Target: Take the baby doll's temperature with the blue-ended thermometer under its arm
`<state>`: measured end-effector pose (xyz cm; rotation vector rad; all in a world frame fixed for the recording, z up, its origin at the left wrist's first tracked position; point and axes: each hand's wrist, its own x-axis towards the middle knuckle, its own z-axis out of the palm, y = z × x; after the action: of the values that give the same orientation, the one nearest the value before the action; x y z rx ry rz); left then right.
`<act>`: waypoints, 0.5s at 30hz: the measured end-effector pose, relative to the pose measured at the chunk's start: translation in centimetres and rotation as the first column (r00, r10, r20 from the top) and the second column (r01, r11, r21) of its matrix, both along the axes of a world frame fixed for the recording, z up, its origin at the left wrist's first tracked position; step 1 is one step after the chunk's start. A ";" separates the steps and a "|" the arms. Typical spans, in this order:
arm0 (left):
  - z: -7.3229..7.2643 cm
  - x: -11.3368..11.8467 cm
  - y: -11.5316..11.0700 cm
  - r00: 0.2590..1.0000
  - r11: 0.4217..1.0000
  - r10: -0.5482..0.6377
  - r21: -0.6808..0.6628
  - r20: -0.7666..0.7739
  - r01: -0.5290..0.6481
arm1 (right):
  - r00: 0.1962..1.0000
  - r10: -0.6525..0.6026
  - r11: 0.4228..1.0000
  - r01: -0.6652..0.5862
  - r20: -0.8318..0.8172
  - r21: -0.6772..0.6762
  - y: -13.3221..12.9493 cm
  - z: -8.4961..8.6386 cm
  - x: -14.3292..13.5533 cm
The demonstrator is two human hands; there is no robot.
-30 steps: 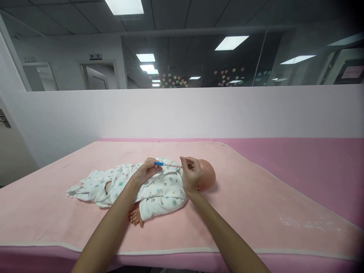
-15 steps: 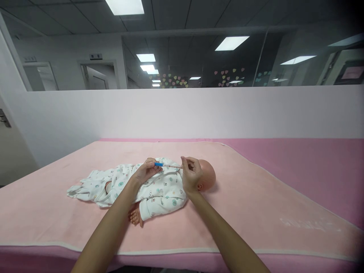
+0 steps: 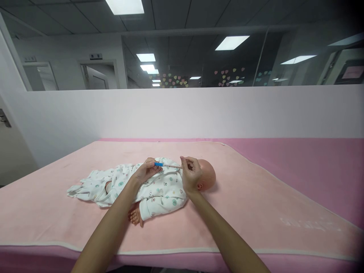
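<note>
A slim glass thermometer (image 3: 172,166) with a blue end is stretched level between my hands, above the chest of a baby doll (image 3: 163,189). My left hand (image 3: 147,170) pinches it by the blue end. At the other end, the fingers of my right hand (image 3: 192,174) are closed on the thin tip, which they hide. The doll lies on its back in a white printed sleepsuit, its bald head (image 3: 208,175) to the right, partly behind my right hand. One doll hand (image 3: 135,218) sticks out of the near sleeve.
A peach mat (image 3: 250,212) with a pale edge covers much of the pink padded table (image 3: 318,167). Behind it rises a white low wall (image 3: 199,113) with glass above. A door handle (image 3: 4,118) shows at the far left.
</note>
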<state>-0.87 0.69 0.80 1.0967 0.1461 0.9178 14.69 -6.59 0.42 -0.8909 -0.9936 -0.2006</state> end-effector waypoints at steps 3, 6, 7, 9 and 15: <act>-0.1 0.0 0.1 1.000 1.000 -0.003 0.015 -0.002 0.003 | 1.000 0.004 1.000 -0.004 0.003 -0.008 0.0 0.0 0.0; -0.1 0.0 0.1 1.000 1.000 -0.003 0.021 -0.009 0.004 | 1.000 0.004 1.000 -0.004 0.003 -0.005 0.1 0.0 0.0; -0.1 0.0 0.1 1.000 1.000 -0.001 0.021 -0.013 0.002 | 1.000 0.002 1.000 -0.002 0.003 -0.008 0.1 0.0 0.0; -0.1 0.0 0.1 1.000 1.000 -0.001 0.024 -0.021 0.001 | 1.000 0.001 1.000 0.000 0.005 -0.016 0.1 0.0 0.0; -0.1 0.0 0.2 0.999 0.997 -0.039 0.067 -0.009 0.040 | 1.000 0.005 1.000 -0.005 0.021 -0.003 0.0 0.0 0.0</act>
<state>-0.82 0.85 0.75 1.1619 0.1000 0.8883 14.72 -6.62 0.45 -0.8901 -1.0155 -0.2041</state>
